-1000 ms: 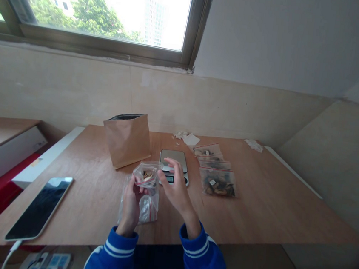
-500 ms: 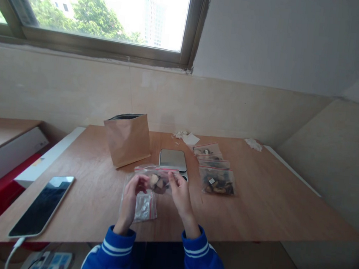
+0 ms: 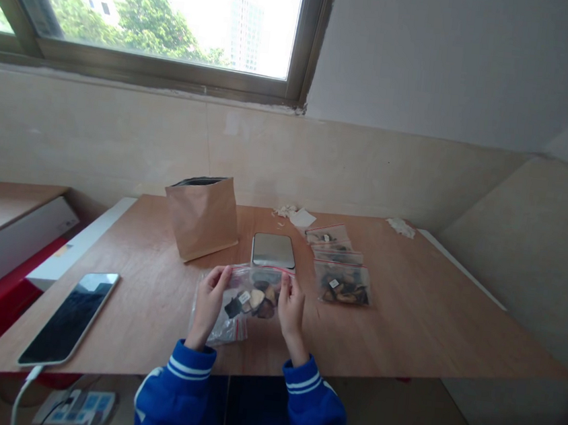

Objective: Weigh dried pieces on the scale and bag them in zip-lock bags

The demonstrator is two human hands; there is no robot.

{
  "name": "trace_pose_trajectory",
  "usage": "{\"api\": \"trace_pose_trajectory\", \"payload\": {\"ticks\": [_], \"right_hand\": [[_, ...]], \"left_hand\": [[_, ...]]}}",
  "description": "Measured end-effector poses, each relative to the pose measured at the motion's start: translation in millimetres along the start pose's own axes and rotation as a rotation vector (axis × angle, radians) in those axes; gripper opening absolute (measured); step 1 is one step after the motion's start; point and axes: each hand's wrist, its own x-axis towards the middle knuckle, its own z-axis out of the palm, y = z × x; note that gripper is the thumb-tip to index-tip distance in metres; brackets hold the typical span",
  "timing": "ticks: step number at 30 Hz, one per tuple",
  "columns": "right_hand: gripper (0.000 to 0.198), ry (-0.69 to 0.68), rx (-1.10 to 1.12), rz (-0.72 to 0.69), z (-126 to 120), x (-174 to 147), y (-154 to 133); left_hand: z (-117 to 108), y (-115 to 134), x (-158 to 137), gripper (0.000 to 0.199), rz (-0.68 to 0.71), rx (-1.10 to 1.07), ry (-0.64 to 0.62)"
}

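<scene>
A clear zip bag (image 3: 253,295) with dark and pale dried pieces and a small white packet is stretched flat between my hands, above the table's near edge. My left hand (image 3: 209,303) pinches its left side and my right hand (image 3: 291,308) pinches its right side. Under the bag lies a stack of empty clear zip bags (image 3: 224,328). Just behind the held bag sits a small digital scale (image 3: 273,250).
A brown paper bag (image 3: 202,217) stands open at the back left of the wooden table (image 3: 404,320). Three filled zip bags (image 3: 341,272) lie right of the scale. A phone (image 3: 70,318) on a cable lies at the left. Paper scraps (image 3: 294,216) are near the wall.
The held bag went from bunched in my left hand to spread flat between both hands. My right hand came down from above it and took its right side.
</scene>
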Motion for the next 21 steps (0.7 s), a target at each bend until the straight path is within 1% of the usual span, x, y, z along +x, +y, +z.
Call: {"api": "trace_pose_trajectory", "payload": {"ticks": [2, 4, 7, 9, 12, 15, 17, 21], "right_hand": [[0.050, -0.071, -0.006, -0.066, 1.2, -0.1, 8.2], [0.047, -0.124, 0.007, -0.102, 1.0, 0.9, 13.5], [0.046, -0.151, -0.003, -0.096, -2.4, 3.8, 20.5], [0.048, -0.135, -0.021, -0.071, -5.8, 5.6, 27.3], [0.054, -0.047, -0.047, 0.005, -8.0, 6.8, 39.8], [0.059, 0.029, -0.051, 0.058, -5.1, 5.7, 49.9], [0.059, 0.031, -0.045, 0.072, -3.1, 4.2, 53.3], [0.058, 0.000, -0.047, 0.089, -5.0, 1.1, 52.8]], "left_hand": [[1.7, -3.6, 1.8, 0.035, 0.005, 0.017, 0.054], [1.8, -6.8, 6.1, 0.036, 0.025, 0.043, 0.084], [-1.8, -12.3, 18.3, 0.040, 0.062, 0.073, 0.161], [-5.7, -17.4, 28.7, 0.043, 0.029, 0.056, 0.197], [-8.4, -27.1, 39.3, 0.048, -0.066, -0.005, 0.141], [-1.9, -35.9, 36.9, 0.049, -0.115, -0.055, 0.087], [5.6, -40.1, 30.4, 0.044, -0.113, -0.079, 0.053], [15.3, -46.0, 22.8, 0.035, -0.090, -0.106, -0.076]]}}
